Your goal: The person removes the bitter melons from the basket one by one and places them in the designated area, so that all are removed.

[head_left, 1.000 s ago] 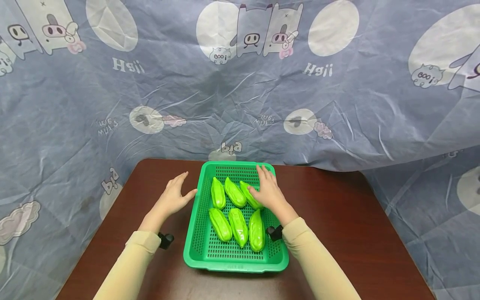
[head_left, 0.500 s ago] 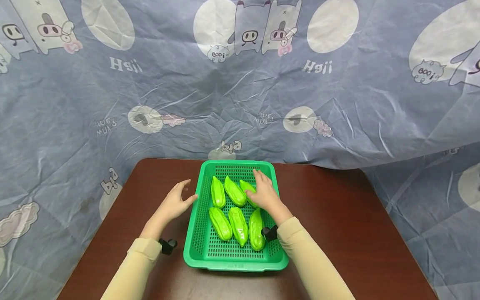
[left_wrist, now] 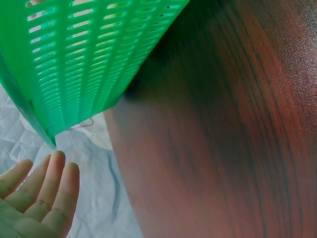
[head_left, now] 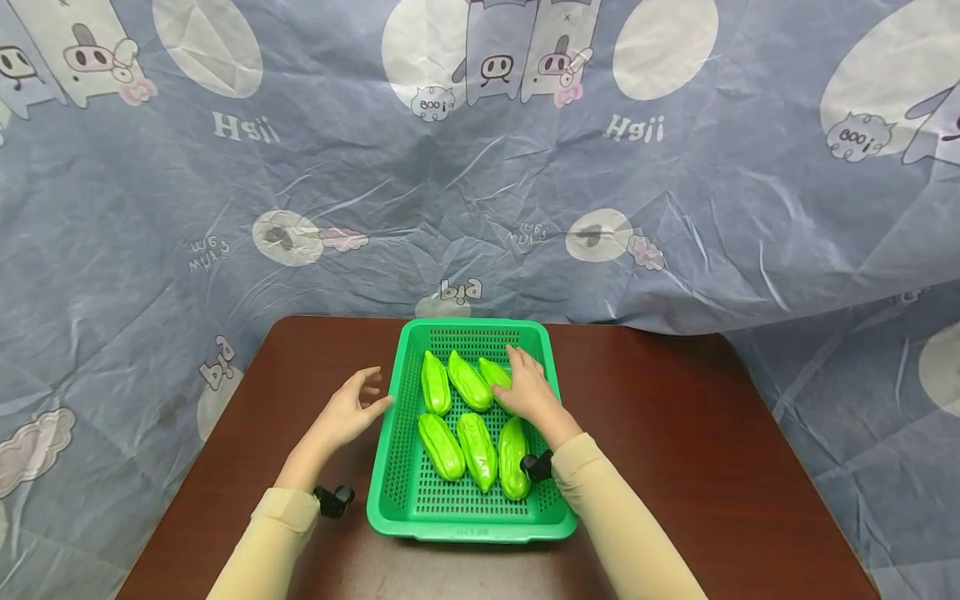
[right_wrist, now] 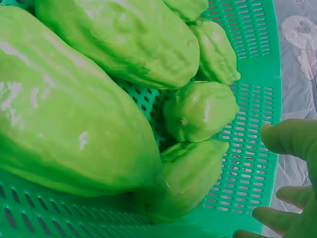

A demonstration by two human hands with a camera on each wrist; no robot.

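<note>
A green plastic basket point(head_left: 472, 531) with slotted walls holds several glossy, bright green gourds that look like bitter melons, lying in two rows. My right hand point(head_left: 531, 393) is over the far right gourd point(head_left: 491, 373), fingers apart, partly hiding it. In the right wrist view a near gourd point(right_wrist: 74, 114) looms large, and the fingers show apart from the gourds, with nothing in them. Beside the basket's left rim point(head_left: 395, 375), my left hand point(head_left: 341, 417) hovers with relaxed fingers and holds nothing. The left wrist view shows its fingers point(left_wrist: 49, 188) just below the rim corner.
The basket stands on a dark reddish-brown table point(head_left: 660, 433), with tabletop on both sides. Behind it hangs a grey-blue cloth point(head_left: 480, 192) printed with cartoon figures. Each wrist wears a small black camera mount, as on the left wrist point(head_left: 333, 501).
Over the last second my right hand has come slightly back and left over the far right gourd. My left hand has dropped a little nearer me, its fingers bending more. The basket and gourds stay put.
</note>
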